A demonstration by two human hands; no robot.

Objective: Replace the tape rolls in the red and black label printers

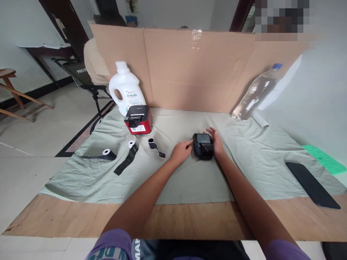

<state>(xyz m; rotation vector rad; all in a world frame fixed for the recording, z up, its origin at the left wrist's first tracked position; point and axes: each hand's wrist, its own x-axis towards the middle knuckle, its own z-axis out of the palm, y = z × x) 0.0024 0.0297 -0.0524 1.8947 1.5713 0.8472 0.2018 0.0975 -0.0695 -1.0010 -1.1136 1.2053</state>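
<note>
The left hand is loosely curled, its fingertips touching the left side of the black printer. The right hand cups the printer's right side in a light grasp, fingers spread along its edge. The printer sits flat on the green cloth over the tabletop, at the centre of the frame. Its long axis seems to run up-down in the frame, lid end toward the cardboard wall. A red printer stands to the upper left, well apart.
</note>
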